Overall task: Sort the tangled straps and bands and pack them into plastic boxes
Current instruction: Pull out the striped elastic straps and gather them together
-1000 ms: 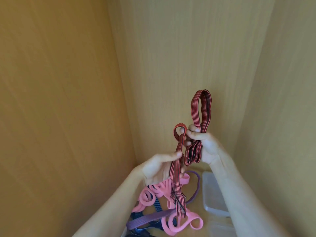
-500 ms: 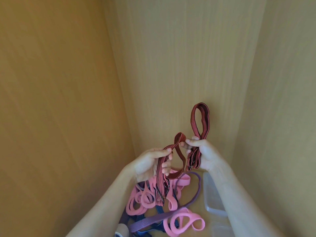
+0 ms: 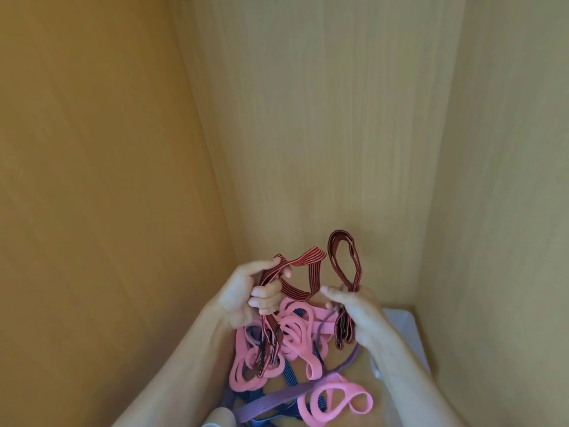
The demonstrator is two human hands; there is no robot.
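Observation:
A red strap with black stripes point(image 3: 303, 274) runs between both hands above the pile. My left hand point(image 3: 246, 294) grips one stretch of it, and its hooked end hangs down over the pink bands. My right hand point(image 3: 358, 312) holds the folded part, with a loop point(image 3: 343, 257) standing up above the fingers and folded ends dangling below. Beneath lies a tangle of pink bands point(image 3: 292, 337), a purple strap point(image 3: 277, 402) and a blue strap point(image 3: 288, 377). A clear plastic box point(image 3: 403, 328) sits to the right, partly hidden behind my right arm.
Wooden panels close in the space: a left wall point(image 3: 92, 180), a back wall point(image 3: 323, 118) and a right wall point(image 3: 508, 180). A pale rounded object point(image 3: 220, 419) shows at the bottom edge near my left forearm.
Both hands have come down toward the pile with the red strap. The left hand now grips the strap in curled fingers, and the stretch between the hands has slackened into a curve.

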